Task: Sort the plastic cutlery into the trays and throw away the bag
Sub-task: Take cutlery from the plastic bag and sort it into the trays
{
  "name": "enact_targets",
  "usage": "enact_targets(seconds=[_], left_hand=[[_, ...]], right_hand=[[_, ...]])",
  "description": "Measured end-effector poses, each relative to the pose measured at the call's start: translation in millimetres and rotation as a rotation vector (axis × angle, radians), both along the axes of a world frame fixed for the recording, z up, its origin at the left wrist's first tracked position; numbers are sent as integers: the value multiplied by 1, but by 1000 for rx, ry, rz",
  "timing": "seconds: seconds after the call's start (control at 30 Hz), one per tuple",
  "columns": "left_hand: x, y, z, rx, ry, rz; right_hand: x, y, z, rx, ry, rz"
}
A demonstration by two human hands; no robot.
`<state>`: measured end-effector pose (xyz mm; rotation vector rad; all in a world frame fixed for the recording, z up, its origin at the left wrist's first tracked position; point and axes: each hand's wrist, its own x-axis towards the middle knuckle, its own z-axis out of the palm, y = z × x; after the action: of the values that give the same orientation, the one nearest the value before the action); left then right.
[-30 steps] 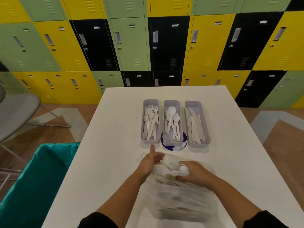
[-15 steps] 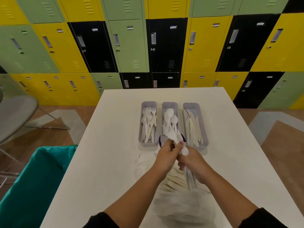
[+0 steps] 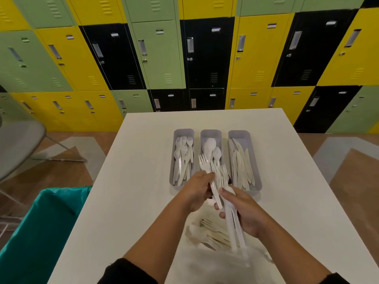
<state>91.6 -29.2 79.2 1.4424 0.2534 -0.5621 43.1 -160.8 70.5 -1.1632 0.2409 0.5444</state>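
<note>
Three grey trays stand side by side on the white table (image 3: 133,181): the left tray (image 3: 181,133) holds forks, the middle tray (image 3: 210,133) spoons, the right tray (image 3: 240,134) knives. My left hand (image 3: 196,191) pinches a white plastic fork (image 3: 207,167) just in front of the middle tray. My right hand (image 3: 244,210) grips a bundle of white cutlery (image 3: 231,228), its fork heads pointing at the trays. Under both hands lies the clear plastic bag (image 3: 211,263) with more cutlery inside.
A bin lined with a teal bag (image 3: 39,228) stands at the table's left side. A grey chair (image 3: 18,146) is further left. Yellow, green and black lockers (image 3: 158,54) fill the wall behind the table. A purple object shows partly under the middle tray.
Both hands have risen out of the bag with cutlery and moved toward the trays. My left hand now pulls one fork apart from the bundle in my right hand.
</note>
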Motion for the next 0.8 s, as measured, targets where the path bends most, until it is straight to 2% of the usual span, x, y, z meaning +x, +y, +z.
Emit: enact_targets(seconds=[0.17,0.27,0.4,0.47,0.53,0.57,0.63,0.67,0.73,0.8], left_hand=[[26,13,-5,8,25,-22],[46,23,-12,123,13,49],[64,36,-16,298,4,109],[76,39,-22,551,-71,41],[83,37,-23,847,-245,-50],[83,33,-21,884,-332,-25],[78,21,-12,797,-410,47],[75,15,-11,717,-392,18],[66,2,-10,523,-220,-150],[56,-6,-14,423,-106,-308]], right_hand=[[13,3,-10,-68,22,-125],[24,4,-13,-82,49,-179],[33,1,-19,-105,105,-144],[37,2,-20,-115,110,-124],[41,4,-22,-92,101,-139],[43,4,-23,-75,95,-152],[46,5,-24,-65,76,-172],[48,5,-24,-72,64,-180],[52,6,-24,-98,38,-200],[55,9,-23,-135,14,-210]])
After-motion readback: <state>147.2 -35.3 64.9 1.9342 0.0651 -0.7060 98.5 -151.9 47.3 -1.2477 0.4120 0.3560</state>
